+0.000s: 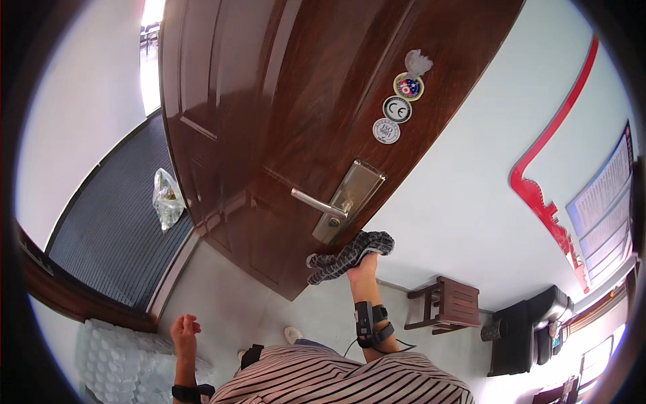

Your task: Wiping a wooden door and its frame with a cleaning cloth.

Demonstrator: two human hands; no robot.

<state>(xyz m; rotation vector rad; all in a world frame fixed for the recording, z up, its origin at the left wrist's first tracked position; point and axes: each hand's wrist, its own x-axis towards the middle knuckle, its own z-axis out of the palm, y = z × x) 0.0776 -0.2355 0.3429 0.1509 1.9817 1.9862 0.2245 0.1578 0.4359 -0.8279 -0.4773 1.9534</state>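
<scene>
A dark checked cloth (348,256) is bunched over my right hand (364,267), which hides the fingers. The cloth lies at the edge of a brown wooden door (313,101), just below the lock plate (371,177). A metal lever handle (318,203) sticks out from that plate. My left hand (185,334) is raised away from the door, fingers curled together, with nothing seen in it. Round stickers (397,109) bearing print run up the door above the lock, and a torn whitish patch (418,63) sits above them.
A clear plastic bag (168,199) lies on the dark ribbed mat (111,222) beyond the threshold. Plastic-wrapped bottles (116,358) stand at lower left. To the right are a wooden stool (454,303), a black bin (493,331) and a black sofa (517,328) by the wall.
</scene>
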